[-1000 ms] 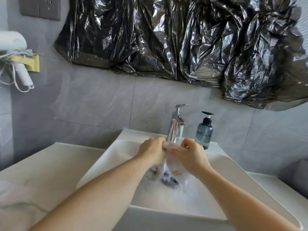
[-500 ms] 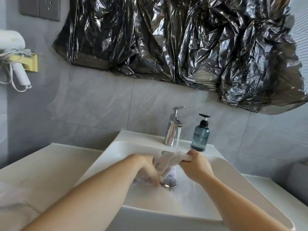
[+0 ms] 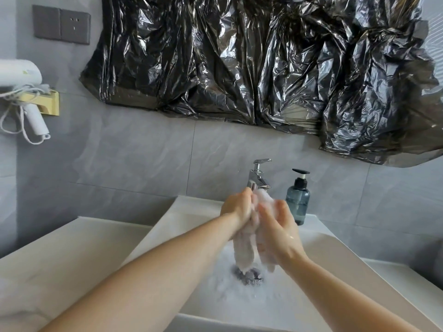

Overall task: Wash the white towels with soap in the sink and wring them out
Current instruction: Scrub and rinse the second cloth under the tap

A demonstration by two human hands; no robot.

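1. Both hands are closed on one wet, sudsy white towel at the centre of the frame: the left hand grips its upper part with fingers curled around the cloth, while the right hand presses against it from the other side with fingers partly open.
2. Its bunched top sits just under the spout of the chrome lever tap, and its lower end hangs down towards the grey metal drain.
3. Foam covers the floor of the white rectangular ceramic sink around the drain.
4. A blue-grey translucent pump bottle with a black top stands on the ledge just right of the tap, untouched.
5. Judging by the lather, soaping is done and this towel is mid-scrub or being rinsed; wringing looks still to come.
6. Pale cloth at the lower left of the frame may be another towel, but I cannot tell.
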